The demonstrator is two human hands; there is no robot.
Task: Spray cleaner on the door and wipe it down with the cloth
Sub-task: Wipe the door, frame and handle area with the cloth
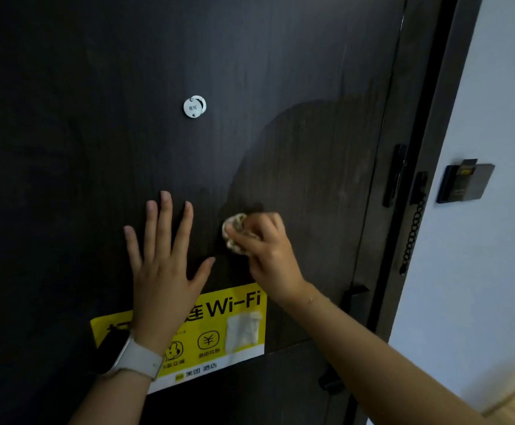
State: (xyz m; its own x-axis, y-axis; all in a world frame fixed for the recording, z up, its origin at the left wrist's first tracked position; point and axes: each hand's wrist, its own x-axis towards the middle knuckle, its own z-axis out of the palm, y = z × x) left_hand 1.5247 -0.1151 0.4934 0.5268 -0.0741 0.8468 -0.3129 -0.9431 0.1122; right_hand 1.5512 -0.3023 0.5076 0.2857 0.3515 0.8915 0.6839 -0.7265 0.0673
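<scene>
A dark wood-grain door (103, 87) fills the view. My right hand (268, 253) grips a small bunched pale cloth (234, 233) and holds it against the door, just right of centre. A broad curved wet patch (305, 154) runs up and to the right from the cloth. My left hand (164, 259) lies flat on the door with fingers spread, left of the cloth, with a white watch strap on its wrist. No spray bottle is in view.
A round metal peephole cover (194, 106) sits above the hands. A yellow Wi-Fi sticker (231, 329) is below them. On the door's right edge are a black lock (394, 176), a security chain (413, 234) and a handle (352, 294). A card holder (464, 182) hangs on the white wall.
</scene>
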